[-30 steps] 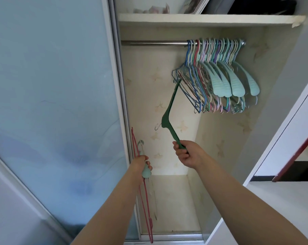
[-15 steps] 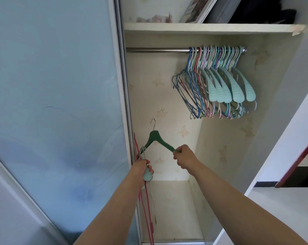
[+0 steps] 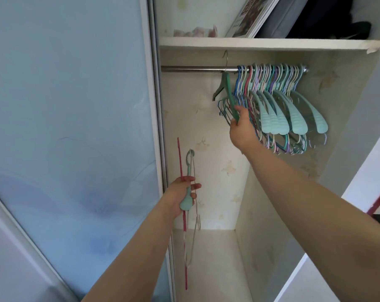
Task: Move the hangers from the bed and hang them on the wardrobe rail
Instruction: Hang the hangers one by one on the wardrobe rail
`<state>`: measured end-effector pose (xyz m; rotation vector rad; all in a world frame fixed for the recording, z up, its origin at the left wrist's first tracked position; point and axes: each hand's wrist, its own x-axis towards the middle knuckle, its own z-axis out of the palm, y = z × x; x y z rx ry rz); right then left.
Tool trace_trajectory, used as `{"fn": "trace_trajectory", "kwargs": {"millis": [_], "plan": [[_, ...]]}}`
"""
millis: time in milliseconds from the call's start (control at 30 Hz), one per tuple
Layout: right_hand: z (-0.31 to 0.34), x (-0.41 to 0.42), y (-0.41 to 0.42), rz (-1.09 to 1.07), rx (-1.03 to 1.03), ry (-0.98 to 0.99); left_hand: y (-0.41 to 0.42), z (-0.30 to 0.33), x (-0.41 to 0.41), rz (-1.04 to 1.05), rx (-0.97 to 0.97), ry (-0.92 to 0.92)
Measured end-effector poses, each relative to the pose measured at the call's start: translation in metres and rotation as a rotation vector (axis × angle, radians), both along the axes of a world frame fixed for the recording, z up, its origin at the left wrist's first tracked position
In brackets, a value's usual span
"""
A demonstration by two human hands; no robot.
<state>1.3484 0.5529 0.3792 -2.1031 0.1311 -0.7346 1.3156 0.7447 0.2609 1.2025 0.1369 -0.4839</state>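
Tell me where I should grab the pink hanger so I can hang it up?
Grip the pink hanger on the straight upper stretch above the left hand, coming from the right, wardrobe side. It stands upright and thin there; the sliding door blocks its other side.

Inside a home bedroom closet: built-in wardrobe (image 3: 272, 192) lined with pale floral-patterned paper, fronted by a frosted blue sliding door (image 3: 71, 127) in a white frame. Hanging from a metal rail (image 3: 193, 69), a packed row of pastel plastic hangers (image 3: 289, 110), no clothes on them. Sitting on the shelf (image 3: 261, 43) above, a leaning framed picture (image 3: 248, 16), a grey case and dark folded items. Showing at the right edge, a white wall and a strip of red trim beside a doorway.
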Motion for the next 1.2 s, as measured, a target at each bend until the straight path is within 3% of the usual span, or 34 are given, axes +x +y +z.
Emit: {"fn": "trace_trajectory", "kwargs": {"millis": [167, 267, 400, 533, 667, 733, 833, 900, 967, 1200], "plan": [[0.014, 0.027, -0.013, 0.016, 0.016, 0.209, 0.003, 0.009, -0.003, -0.054, -0.063, -0.094], [0.007, 0.024, -0.019, -0.064, -0.032, 0.169, 0.006, 0.008, -0.004, -0.068, -0.085, -0.133], [-0.015, 0.023, -0.032, -0.162, 0.058, 0.099, 0.010, 0.005, -0.006, -0.076, -0.102, -0.155], [-0.044, 0.016, -0.034, -0.117, 0.230, 0.176, 0.009, 0.002, -0.007, -0.062, -0.182, -0.110], [-0.096, -0.027, -0.004, -0.240, 0.193, 0.232, 0.003, -0.003, -0.006, 0.004, -0.306, -0.049], [-0.121, -0.053, 0.014, -0.108, 0.286, 0.507, -0.001, -0.005, -0.005, 0.053, -0.341, -0.043], [-0.139, -0.093, 0.029, 0.383, 0.426, 1.132, -0.008, -0.009, -0.002, 0.126, -0.316, -0.062], [-0.146, -0.114, 0.039, 0.633, 0.601, 1.261, -0.014, -0.012, 0.002, 0.182, -0.270, -0.093], [-0.158, -0.122, 0.044, 0.672, 0.759, 1.202, -0.017, -0.013, 0.008, 0.221, -0.187, -0.129], [-0.188, -0.132, 0.033, 0.143, 1.262, 0.710, -0.015, -0.020, 0.021, 0.166, -0.011, -0.162]]}}
